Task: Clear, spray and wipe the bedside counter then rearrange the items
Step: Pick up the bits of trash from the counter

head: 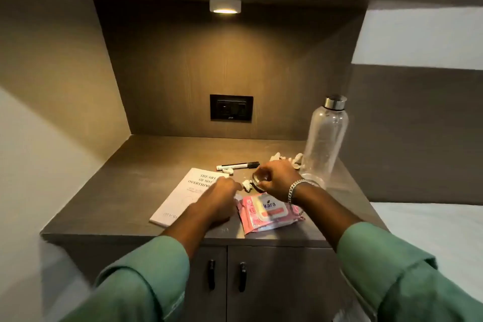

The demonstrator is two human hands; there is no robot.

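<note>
The brown bedside counter [156,154] carries a white book [180,196], a black-and-white marker [237,165], a pink wet-wipe pack [269,213] and a clear bottle with a steel cap [325,138]. Crumpled white tissue scraps lie by the marker [228,170], in the middle [246,185] and beside the bottle [281,157]. My right hand [278,180] grips a small round shiny object [257,181] just above the wipe pack. My left hand [222,196] rests over the book's right edge with its fingers drawn together beside the middle scrap. Whether they pinch anything is hidden.
A black socket plate [231,108] is set in the back panel under a lit lamp [225,5]. Two cupboard doors with black handles [226,276] sit below the counter. A bed with light sheets [431,230] adjoins on the right, and a wall closes the left side.
</note>
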